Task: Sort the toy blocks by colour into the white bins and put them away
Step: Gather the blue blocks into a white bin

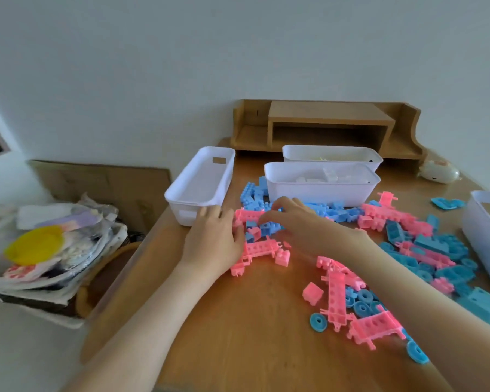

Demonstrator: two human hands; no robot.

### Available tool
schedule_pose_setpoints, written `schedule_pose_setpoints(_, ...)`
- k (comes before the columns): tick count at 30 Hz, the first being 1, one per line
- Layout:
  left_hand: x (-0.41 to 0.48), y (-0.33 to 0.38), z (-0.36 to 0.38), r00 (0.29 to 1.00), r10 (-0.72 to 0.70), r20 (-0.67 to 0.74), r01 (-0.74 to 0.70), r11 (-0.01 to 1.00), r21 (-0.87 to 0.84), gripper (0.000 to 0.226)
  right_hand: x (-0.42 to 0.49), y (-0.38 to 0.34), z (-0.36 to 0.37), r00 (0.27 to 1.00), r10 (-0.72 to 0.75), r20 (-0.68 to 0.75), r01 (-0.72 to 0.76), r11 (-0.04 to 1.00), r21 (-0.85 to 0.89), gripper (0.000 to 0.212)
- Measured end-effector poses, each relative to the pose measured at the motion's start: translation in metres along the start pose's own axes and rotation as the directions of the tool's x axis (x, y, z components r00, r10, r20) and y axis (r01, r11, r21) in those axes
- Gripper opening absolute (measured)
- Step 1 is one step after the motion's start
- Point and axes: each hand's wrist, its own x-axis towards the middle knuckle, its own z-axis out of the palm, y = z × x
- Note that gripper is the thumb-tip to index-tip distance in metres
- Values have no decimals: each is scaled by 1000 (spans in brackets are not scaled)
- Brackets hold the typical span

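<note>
Left hand (pixel 214 236) lies flat and relaxed against the pink blocks (pixel 259 247), right hand (pixel 297 222) curls over the blue blocks (pixel 263 229) right between both hands (honestly can't tell if it's pinching one), and a white bin (pixel 181 193) sits just past the left fingertips.

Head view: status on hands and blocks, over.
Left hand flat against pink blocks. Right hand curled over blue blocks, grip unclear. Pink and blue lie mixed on table; nothing blocks nearest white bin.
</note>
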Motion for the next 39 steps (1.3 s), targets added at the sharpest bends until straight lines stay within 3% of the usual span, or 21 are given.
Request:
schedule_pose_setpoints(4,1,0,-3,993,69,94,-38,953,-299,25,6,1,0,998,-26,65,21,997,75,38)
schedule_pose_setpoints(8,2,-4,-6,997,70,35,-50,916,-398,26,9,1,4,996,28,83,-32,999,42,42)
schedule_pose_setpoints(14,0,-9,-3,999,8,-35,-16,973,-231,17,-1,-1,-1,993,53,105,-57,998,38,27)
schedule_pose_setpoints(19,-2,-6,0,1000,-13,-16,11,990,-142,28,-3,1,-3,993,84,86,-87,995,39,19)
schedule_pose_setpoints(23,-1,-5,-2,997,-70,29,74,984,-165,35,-5,3,-7,992,110,56,-118,978,170,18)
schedule_pose_setpoints(28,-3,-5,-6,995,-99,-22,97,991,-91,39,-6,8,-13,992,122,37,-127,967,220,20)
schedule_pose_setpoints(33,-5,-6,-1,997,-75,-12,75,997,-2,43,-3,5,-7,988,109,109,-124,983,137,37)
schedule_pose_setpoints(39,-2,-7,7,995,-41,89,30,992,124,47,-3,-4,1,993,48,109,-54,997,53,4)
